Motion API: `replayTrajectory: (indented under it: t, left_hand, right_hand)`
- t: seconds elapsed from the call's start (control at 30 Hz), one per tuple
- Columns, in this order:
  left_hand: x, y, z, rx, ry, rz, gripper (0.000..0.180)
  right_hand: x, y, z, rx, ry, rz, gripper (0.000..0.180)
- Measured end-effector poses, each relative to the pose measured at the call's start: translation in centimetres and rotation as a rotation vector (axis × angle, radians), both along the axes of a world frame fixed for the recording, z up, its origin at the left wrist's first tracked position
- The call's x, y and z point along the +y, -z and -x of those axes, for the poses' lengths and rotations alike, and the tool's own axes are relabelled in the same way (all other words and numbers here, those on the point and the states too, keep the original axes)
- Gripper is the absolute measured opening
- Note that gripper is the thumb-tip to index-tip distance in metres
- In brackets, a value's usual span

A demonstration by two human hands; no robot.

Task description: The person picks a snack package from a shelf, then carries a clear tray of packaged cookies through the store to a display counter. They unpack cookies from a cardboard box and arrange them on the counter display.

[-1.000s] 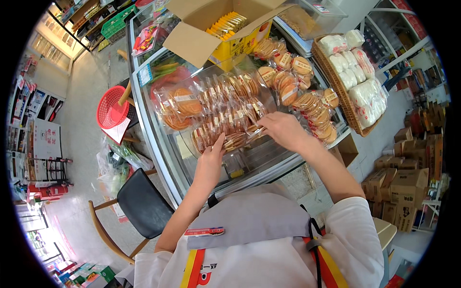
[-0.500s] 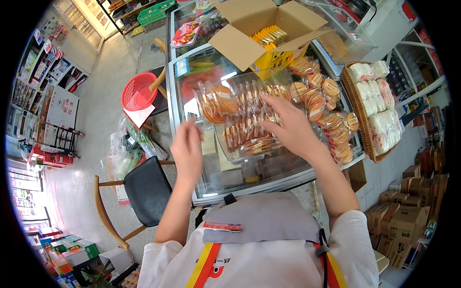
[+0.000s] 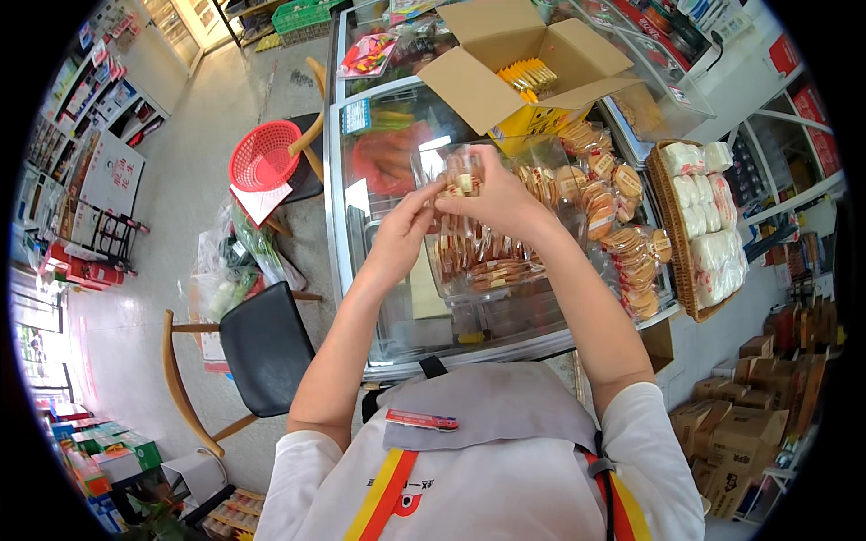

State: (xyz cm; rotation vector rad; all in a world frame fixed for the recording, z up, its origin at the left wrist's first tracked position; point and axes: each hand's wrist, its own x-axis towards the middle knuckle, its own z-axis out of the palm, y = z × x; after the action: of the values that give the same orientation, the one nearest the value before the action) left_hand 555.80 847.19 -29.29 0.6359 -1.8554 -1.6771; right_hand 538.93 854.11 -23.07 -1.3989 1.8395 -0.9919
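My right hand (image 3: 494, 197) is closed around some clear-wrapped round crackers (image 3: 465, 180) above the left end of a clear plastic tray (image 3: 446, 290). From the left, my left hand (image 3: 401, 230) reaches the same packs, its fingers drawn together at their near edge; the exact grip is partly hidden. Rows of wrapped crackers (image 3: 487, 248) stand on edge inside the tray, just below my hands. More packs of larger round crackers (image 3: 600, 203) lie loose to the right of the tray, on the glass-topped counter (image 3: 401, 329).
Behind the tray stands an opened cardboard box (image 3: 469, 86) with yellow packets (image 3: 528, 77). A wicker basket (image 3: 690, 261) of white wrapped packs sits on the right. Left of the counter are a red plastic basket (image 3: 262, 158) and a black-seated chair (image 3: 266, 352). Cartons (image 3: 744, 442) are stacked at lower right.
Both hands, apart and holding nothing before, have come together over the tray's left end. The right hand has moved left and taken hold of wrapped crackers; the left has moved right to meet it.
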Motion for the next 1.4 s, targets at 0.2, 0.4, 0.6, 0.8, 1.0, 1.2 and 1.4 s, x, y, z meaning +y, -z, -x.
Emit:
replayTrajectory:
  t: [0.2,0.4,0.6,0.8,1.0,1.2,1.4]
  left_hand:
    - [1.2,-1.5,0.3,-0.149,0.003,0.300,0.035]
    - [3.2,-1.6,-2.1,-0.117,0.028,0.740,0.026]
    - [3.8,-2.5,-2.4,-0.105,-0.059,0.629,0.026]
    - [3.0,-2.2,-2.1,-0.141,-0.177,0.740,0.028]
    - [2.0,1.5,-0.2,-0.254,-0.304,0.704,0.042]
    - [1.7,3.6,0.6,-0.254,-0.192,0.397,0.061]
    - [3.7,6.0,-2.4,-0.164,-0.115,-0.154,0.077]
  right_hand:
    - [2.1,4.8,4.0,-0.368,0.300,0.073,0.059]
    - [5.0,5.7,5.6,-0.903,0.409,0.128,0.046]
    - [5.8,5.7,6.5,-0.879,0.369,0.157,0.042]
    - [6.3,4.7,8.1,-0.887,0.380,0.172,0.041]
    - [4.1,4.7,8.8,-1.048,0.338,0.231,0.053]
    - [2.8,4.3,8.4,0.119,0.505,0.080,0.061]
    - [9.5,0.0,2.7,0.453,-0.114,0.152,0.029]
